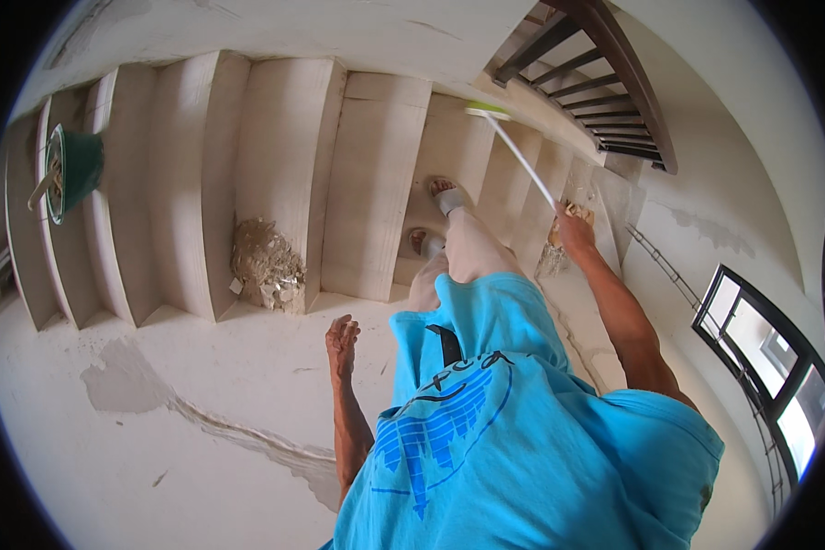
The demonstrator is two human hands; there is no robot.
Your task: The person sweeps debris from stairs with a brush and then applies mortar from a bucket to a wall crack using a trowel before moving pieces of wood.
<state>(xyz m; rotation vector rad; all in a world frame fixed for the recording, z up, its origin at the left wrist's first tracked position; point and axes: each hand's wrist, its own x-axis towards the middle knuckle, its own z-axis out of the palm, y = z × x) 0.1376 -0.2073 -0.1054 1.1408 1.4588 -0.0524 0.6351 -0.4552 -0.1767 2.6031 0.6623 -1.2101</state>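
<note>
Your right hand (575, 229) is clamped around the white handle of the broom (522, 160).
The broom's long axis slants from your grip forward and leftward over the stairs (371, 174); its green head (488, 110) points away from you, near the dark railing (646, 105), with the visible shaft beyond your fist. Your left hand (342, 341), fingers bent, hangs near the debris pile (268, 266); I cannot tell whether its fingertips meet.

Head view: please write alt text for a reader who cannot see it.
A person's right hand grips a white pole with a green head on a staircase; the left hand is partly curled. Debris lies heaped on one step, and a green bucket sits farther left.
</note>
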